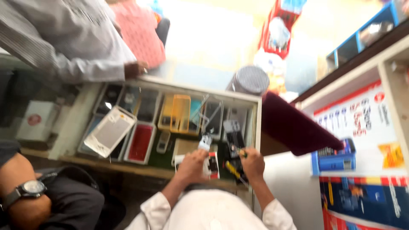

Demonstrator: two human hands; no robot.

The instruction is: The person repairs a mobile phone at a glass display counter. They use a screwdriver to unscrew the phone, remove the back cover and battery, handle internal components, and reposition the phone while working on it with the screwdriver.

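White cuffs at the bottom edge, both forearms angled up and inward over a glass-topped counter point(251, 102).

Left hand point(191, 165) knuckles-up, fingers curled shut around a small phone point(209, 164) with white and red on it, held right over the counter's near edge. Right hand point(254, 162) just beside it, also closed, pinching a yellow-handled screwdriver point(232, 169) slanted down toward the phone. Looks like a firm grip on both, but pretty smeary, so can't really make out the fingertips.

Under the glass: rows of phone cases, among them a yellow one point(180, 111) and a red one point(140, 142), plus a white case point(110, 131) lying tilted on top.

Somebody else's hand point(136, 69) out of a striped sleeve resting on the far counter edge. Another arm with a wristwatch point(30, 188) at bottom left, cut off by the frame. Maroon flap point(294, 127) and a blue box point(336, 161) off to the right.

Whole shot motion-blurred. Screwdriver tip lost against the dark clutter, and hard to tell if the phone's back is on or off.
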